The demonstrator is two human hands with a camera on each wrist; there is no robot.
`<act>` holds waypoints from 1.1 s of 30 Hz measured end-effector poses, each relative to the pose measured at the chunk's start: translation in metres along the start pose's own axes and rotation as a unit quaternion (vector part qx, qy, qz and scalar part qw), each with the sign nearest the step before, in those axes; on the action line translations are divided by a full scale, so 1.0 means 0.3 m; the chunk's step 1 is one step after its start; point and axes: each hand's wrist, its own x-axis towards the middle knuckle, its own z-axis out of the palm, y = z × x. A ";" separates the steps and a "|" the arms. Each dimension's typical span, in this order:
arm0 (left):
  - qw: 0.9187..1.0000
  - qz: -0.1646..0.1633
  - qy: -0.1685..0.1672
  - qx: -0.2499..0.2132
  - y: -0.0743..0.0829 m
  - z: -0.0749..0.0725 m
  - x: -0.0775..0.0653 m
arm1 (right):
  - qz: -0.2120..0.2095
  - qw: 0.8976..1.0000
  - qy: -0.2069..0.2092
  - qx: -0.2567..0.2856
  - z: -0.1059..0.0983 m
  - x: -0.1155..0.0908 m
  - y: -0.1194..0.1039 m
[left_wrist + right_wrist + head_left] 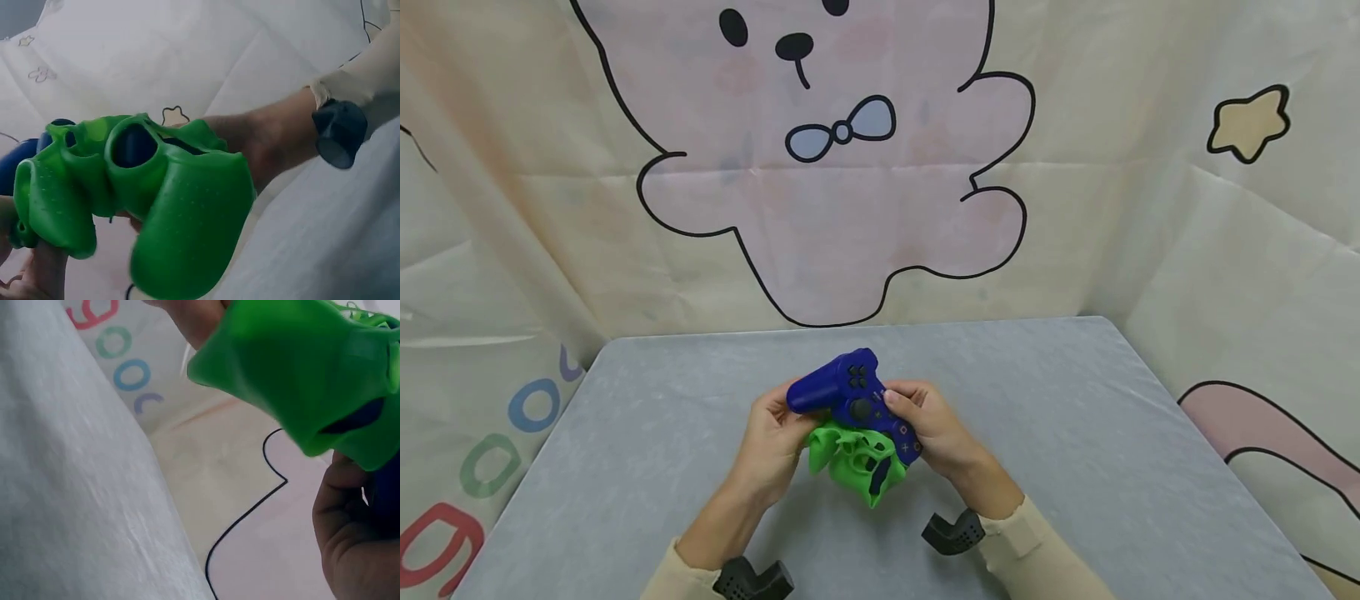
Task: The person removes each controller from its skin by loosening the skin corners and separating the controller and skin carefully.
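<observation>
A dark blue game controller (pixel 841 387) is held tilted above the table, with black buttons and a black stick on its face. Below and partly around it hangs a bright green, soft-looking controller cover (pixel 857 467); blue shows through its openings in the left wrist view. My left hand (pixel 775 442) grips the cover's left side, by the controller's left handle. On the other side my right hand (pixel 936 425) pinches the controller, thumb on its face. The right wrist view shows my right fingers (pixel 340 506) curled at the controller beneath the green cover (pixel 300 369).
A grey cloth-covered table (pixel 662 417) lies under both hands. Behind it hangs a pale curtain (pixel 1075 167) printed with a pink bear and a star. Black wrist devices (pixel 953 533) sit by the cream sleeves (pixel 1037 550).
</observation>
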 end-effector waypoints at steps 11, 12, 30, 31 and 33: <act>0.983 -0.059 0.019 0.173 -0.002 0.029 -0.005 | 0.004 0.997 0.077 -0.028 0.000 -0.005 -0.024; 0.982 -0.063 0.008 0.179 -0.005 0.026 -0.003 | 0.008 0.996 0.082 -0.034 -0.001 -0.005 -0.026; 0.979 -0.079 -0.091 0.166 -0.068 -0.043 0.023 | 0.082 0.987 0.075 -0.117 -0.070 -0.015 -0.089; 0.977 -0.079 -0.093 0.173 -0.066 -0.046 0.024 | 0.084 0.987 0.071 -0.119 -0.073 -0.016 -0.089; 0.974 -0.078 -0.098 0.186 -0.061 -0.051 0.027 | 0.085 0.987 0.064 -0.122 -0.078 -0.020 -0.090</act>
